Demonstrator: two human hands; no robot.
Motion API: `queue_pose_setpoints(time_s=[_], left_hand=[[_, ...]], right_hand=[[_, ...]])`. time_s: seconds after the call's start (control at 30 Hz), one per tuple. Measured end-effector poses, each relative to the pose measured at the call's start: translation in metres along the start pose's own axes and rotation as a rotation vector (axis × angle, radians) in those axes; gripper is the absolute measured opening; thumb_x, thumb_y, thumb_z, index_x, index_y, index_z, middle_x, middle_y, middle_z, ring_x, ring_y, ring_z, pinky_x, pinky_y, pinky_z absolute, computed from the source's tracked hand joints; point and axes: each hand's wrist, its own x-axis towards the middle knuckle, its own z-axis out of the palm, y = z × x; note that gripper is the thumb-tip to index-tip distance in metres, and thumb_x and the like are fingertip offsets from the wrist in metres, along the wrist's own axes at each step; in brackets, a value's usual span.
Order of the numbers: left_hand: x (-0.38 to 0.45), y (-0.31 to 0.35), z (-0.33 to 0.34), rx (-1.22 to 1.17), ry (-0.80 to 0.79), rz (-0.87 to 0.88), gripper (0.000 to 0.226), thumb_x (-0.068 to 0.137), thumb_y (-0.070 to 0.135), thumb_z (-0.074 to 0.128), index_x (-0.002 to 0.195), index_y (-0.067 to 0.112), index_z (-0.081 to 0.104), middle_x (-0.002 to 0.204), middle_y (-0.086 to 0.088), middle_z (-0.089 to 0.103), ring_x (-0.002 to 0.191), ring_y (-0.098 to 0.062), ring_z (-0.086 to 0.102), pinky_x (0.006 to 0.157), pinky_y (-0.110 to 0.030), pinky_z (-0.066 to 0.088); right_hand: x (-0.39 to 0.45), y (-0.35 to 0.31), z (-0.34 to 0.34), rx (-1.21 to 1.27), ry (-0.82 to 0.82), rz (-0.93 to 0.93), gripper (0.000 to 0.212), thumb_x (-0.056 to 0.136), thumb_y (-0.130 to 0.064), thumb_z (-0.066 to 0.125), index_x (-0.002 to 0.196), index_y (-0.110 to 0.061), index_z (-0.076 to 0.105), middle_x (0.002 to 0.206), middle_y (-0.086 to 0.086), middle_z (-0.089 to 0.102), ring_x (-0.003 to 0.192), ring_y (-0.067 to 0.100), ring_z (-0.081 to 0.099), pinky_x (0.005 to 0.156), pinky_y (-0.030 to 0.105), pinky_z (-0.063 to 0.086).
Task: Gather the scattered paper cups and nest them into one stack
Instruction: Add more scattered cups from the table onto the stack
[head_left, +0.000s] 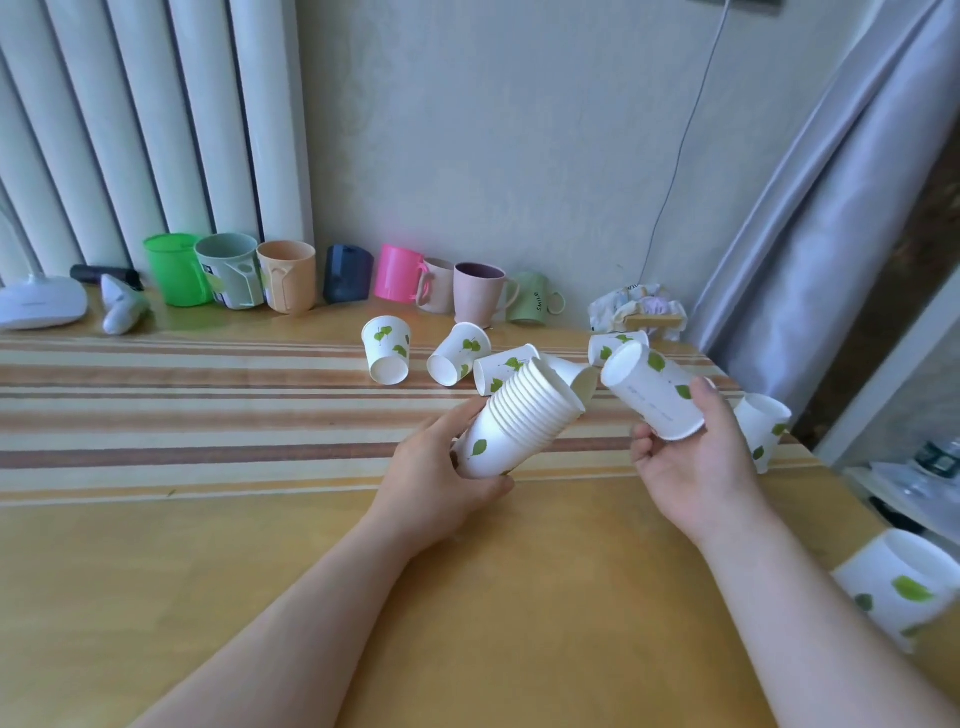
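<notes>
Right, table (311, 571) first: wood top, striped cloth across the far half, a row of plastic mugs (291, 278) at 11 to 12 o'clock along the wall, not part of this.

Stack (519, 421) is in my left hand (441, 483), fingers wrapped round the base end. Its long axis runs from 7 to 1 o'clock, open rims up at the 1 o'clock end.

Single cup (652, 397) is in my right hand (696, 467), pinched between thumb and fingers at its base, mouth facing 10 o'clock toward the stack. So the two open ends face each other, close but apart. My guess: this cup needs flipping base-first before it can go into the stack's mouth.

Loose cups left: three on their sides (387, 351) at 12 o'clock, one (608, 345) behind the held cup, one (761, 431) at 3 o'clock just beside my right hand, one (904, 587) at 4 o'clock near the edge. Right hand is nearer to most of them.
</notes>
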Motion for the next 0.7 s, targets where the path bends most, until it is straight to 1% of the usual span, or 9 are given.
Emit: queue_pose_setpoints(time_s=[0.07,0.13,0.23,0.27,0.33,0.43,0.5,0.6,0.7], left_hand=[[0.001,0.000,0.000,0.017,-0.006,0.015,0.091,0.073,0.035,0.096,0.152,0.051,0.054,0.124,0.019,0.065,0.111,-0.005,0.060,0.091,-0.023,0.045],[0.001,-0.001,0.000,0.027,-0.013,0.023,0.092,0.073,0.036,0.095,0.153,0.052,0.053,0.126,0.019,0.064,0.112,-0.004,0.058,0.090,-0.021,0.043],[0.000,-0.001,-0.001,0.035,-0.016,0.048,0.089,0.073,0.037,0.094,0.150,0.058,0.053,0.127,0.022,0.063,0.114,0.001,0.057,0.088,-0.013,0.041],[0.000,0.000,-0.001,0.045,-0.015,0.059,0.088,0.073,0.037,0.093,0.148,0.060,0.053,0.127,0.023,0.063,0.114,0.000,0.057,0.089,-0.014,0.042],[-0.001,0.000,-0.002,0.071,-0.014,0.065,0.087,0.072,0.038,0.093,0.147,0.059,0.054,0.129,0.024,0.063,0.116,-0.005,0.059,0.094,-0.024,0.049],[-0.001,0.002,-0.003,0.099,-0.024,0.050,0.084,0.071,0.038,0.093,0.146,0.054,0.057,0.128,0.024,0.065,0.115,-0.009,0.060,0.099,-0.039,0.054],[-0.001,0.001,-0.003,0.104,-0.026,0.056,0.082,0.071,0.037,0.093,0.145,0.051,0.060,0.126,0.023,0.066,0.114,-0.008,0.061,0.098,-0.039,0.054],[-0.001,0.000,-0.002,0.103,-0.029,0.057,0.080,0.073,0.037,0.092,0.145,0.048,0.061,0.125,0.023,0.065,0.114,-0.008,0.061,0.098,-0.038,0.054],[0.000,0.000,-0.002,0.102,-0.030,0.064,0.079,0.074,0.036,0.092,0.146,0.048,0.061,0.126,0.025,0.064,0.114,-0.006,0.061,0.095,-0.032,0.051]], right_hand=[[-0.005,-0.003,0.015,-0.058,-0.064,-0.017,0.017,0.094,-0.034,0.077,0.109,-0.027,0.074,0.089,-0.002,0.078,0.062,0.013,0.061,0.056,0.022,0.046],[-0.009,-0.002,0.025,-0.173,-0.116,-0.052,0.010,0.090,-0.026,0.080,0.098,-0.032,0.081,0.090,-0.004,0.080,0.064,0.011,0.062,0.057,0.022,0.044],[-0.013,0.002,0.031,-0.313,-0.155,-0.093,0.021,0.082,-0.023,0.080,0.088,-0.042,0.085,0.091,-0.011,0.079,0.068,0.005,0.063,0.064,0.026,0.037],[-0.014,0.004,0.031,-0.330,-0.152,-0.102,0.023,0.080,-0.024,0.079,0.091,-0.042,0.085,0.093,-0.011,0.079,0.070,0.004,0.063,0.064,0.027,0.036],[-0.015,0.007,0.028,-0.347,-0.172,-0.125,0.026,0.079,-0.024,0.079,0.098,-0.042,0.085,0.098,-0.009,0.078,0.072,0.005,0.066,0.064,0.027,0.040],[-0.017,0.012,0.026,-0.353,-0.254,-0.163,0.029,0.078,-0.027,0.083,0.103,-0.040,0.083,0.105,-0.005,0.083,0.081,0.011,0.077,0.061,0.022,0.059],[-0.019,0.015,0.027,-0.344,-0.266,-0.177,0.038,0.082,-0.023,0.083,0.117,-0.035,0.080,0.114,0.001,0.083,0.090,0.017,0.080,0.067,0.027,0.064],[-0.016,0.019,0.028,-0.328,-0.223,-0.181,0.067,0.083,-0.019,0.081,0.147,-0.027,0.062,0.124,0.003,0.079,0.098,0.020,0.078,0.077,0.035,0.066],[-0.014,0.022,0.029,-0.318,-0.212,-0.170,0.083,0.080,-0.021,0.082,0.157,-0.026,0.052,0.121,-0.001,0.078,0.095,0.016,0.078,0.076,0.033,0.064]])
